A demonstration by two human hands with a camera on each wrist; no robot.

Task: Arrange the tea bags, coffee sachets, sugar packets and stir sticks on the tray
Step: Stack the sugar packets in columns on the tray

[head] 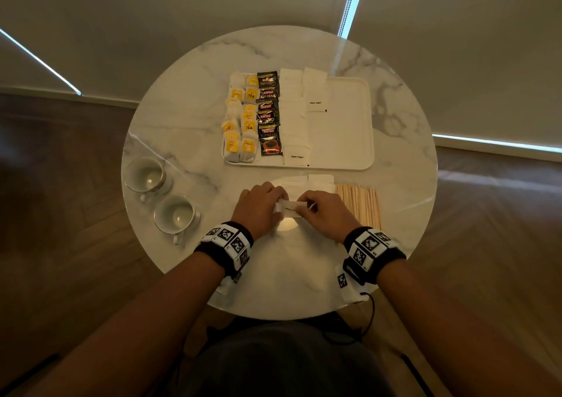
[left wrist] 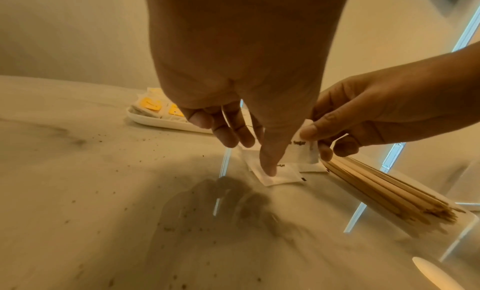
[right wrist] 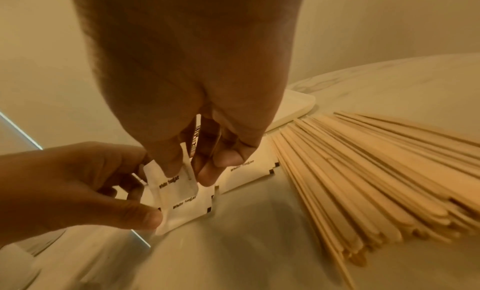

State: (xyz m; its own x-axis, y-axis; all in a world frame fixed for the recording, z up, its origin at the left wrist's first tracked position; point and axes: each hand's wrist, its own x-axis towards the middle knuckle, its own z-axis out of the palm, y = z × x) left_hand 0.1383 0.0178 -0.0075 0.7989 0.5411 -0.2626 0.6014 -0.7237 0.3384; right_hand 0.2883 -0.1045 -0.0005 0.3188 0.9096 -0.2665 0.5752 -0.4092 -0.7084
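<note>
On the marble table both hands meet over loose white sugar packets (head: 316, 182). My right hand (head: 302, 209) pinches one packet (right wrist: 168, 184) between thumb and fingers, lifted off the table. My left hand (head: 278, 205) holds the packet below it (right wrist: 187, 210), thumb on its corner and fingers curled behind. The white tray (head: 349, 129) beyond holds tea bags (head: 240, 120) at the left, then black coffee sachets (head: 268, 111), then sugar packets (head: 293, 114). Wooden stir sticks (head: 360, 205) lie fanned on the table right of my right hand.
Two glass cups (head: 146, 174) (head: 175, 214) stand on saucers at the table's left front. The tray's right third is bare. Dark specks dot the table near my left hand. The round table's edge curves just behind my wrists.
</note>
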